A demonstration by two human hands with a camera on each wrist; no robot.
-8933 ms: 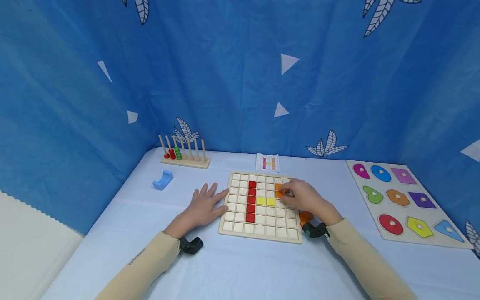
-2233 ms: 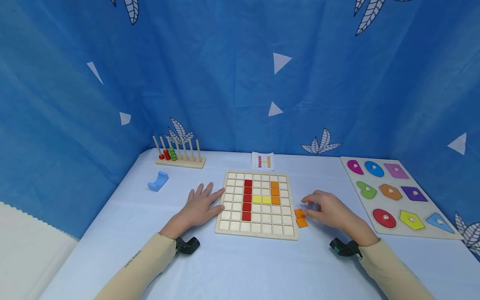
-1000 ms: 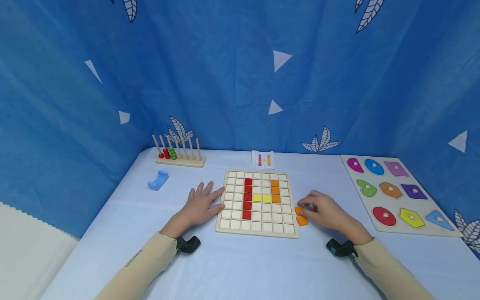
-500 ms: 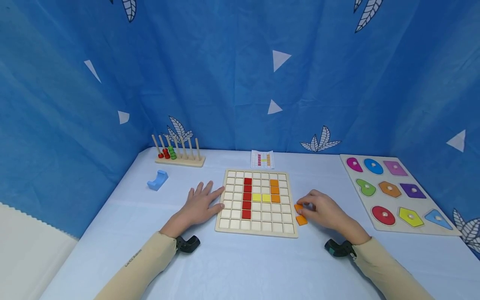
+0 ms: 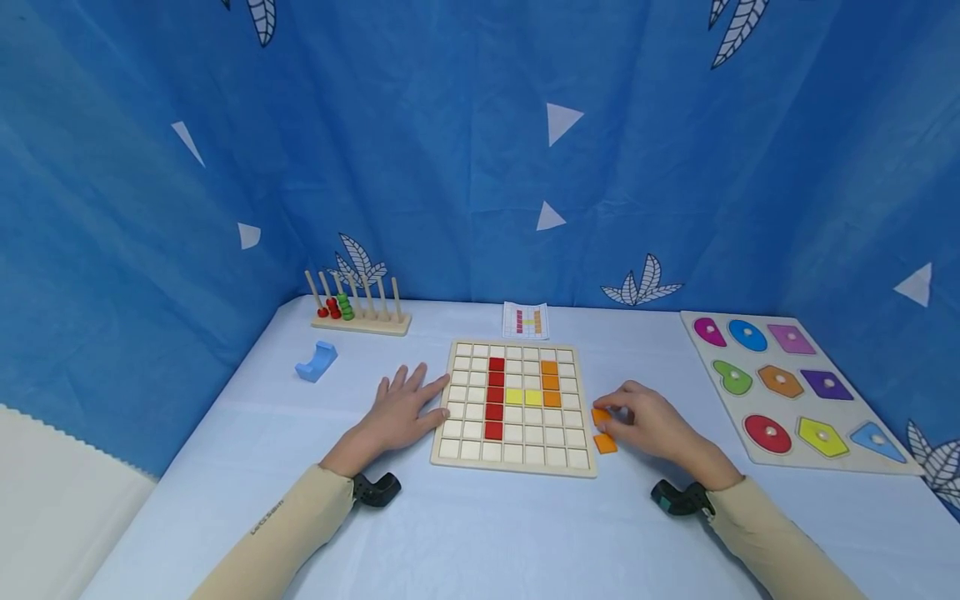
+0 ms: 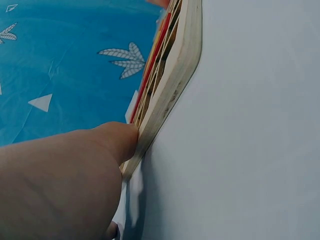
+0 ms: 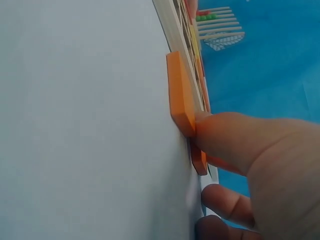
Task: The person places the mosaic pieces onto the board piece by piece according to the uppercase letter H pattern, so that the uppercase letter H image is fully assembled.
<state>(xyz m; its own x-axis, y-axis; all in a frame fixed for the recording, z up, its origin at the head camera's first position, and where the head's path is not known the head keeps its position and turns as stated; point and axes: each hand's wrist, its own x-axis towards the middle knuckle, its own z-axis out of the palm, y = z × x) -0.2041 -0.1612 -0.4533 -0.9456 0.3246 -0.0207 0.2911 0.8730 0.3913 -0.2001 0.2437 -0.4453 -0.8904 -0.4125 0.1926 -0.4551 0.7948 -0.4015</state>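
Observation:
A wooden grid board (image 5: 468, 460) lies mid-table, with a column of red tiles (image 5: 495, 393), two yellow tiles (image 5: 523, 397) and three orange tiles in a column (image 5: 551, 382). My left hand (image 5: 397, 412) rests beside the board, fingers spread, thumb and index finger touching its left edge; the left wrist view shows the thumb (image 6: 120, 140) against that edge. Right of the board, my right hand (image 5: 647, 419) pinches a loose orange tile (image 5: 601, 415) between thumb and index finger, partly hidden by the thumb (image 7: 225, 132) in the right wrist view. Another orange tile (image 5: 606, 444) lies just nearer.
A small pattern card (image 5: 526, 321) lies behind the board. At back left stand a bead-and-peg rack (image 5: 367, 323) and a blue curved block (image 5: 317, 362). A knobbed shape-puzzle board (image 5: 802, 392) lies at the right. A blue curtain (image 5: 435, 167) hangs behind the table.
Earlier the right hand was over the board's orange column, which now shows three tiles. It moved right to the loose orange tiles, and thumb and index finger closed on the farther one. Left hand stayed.

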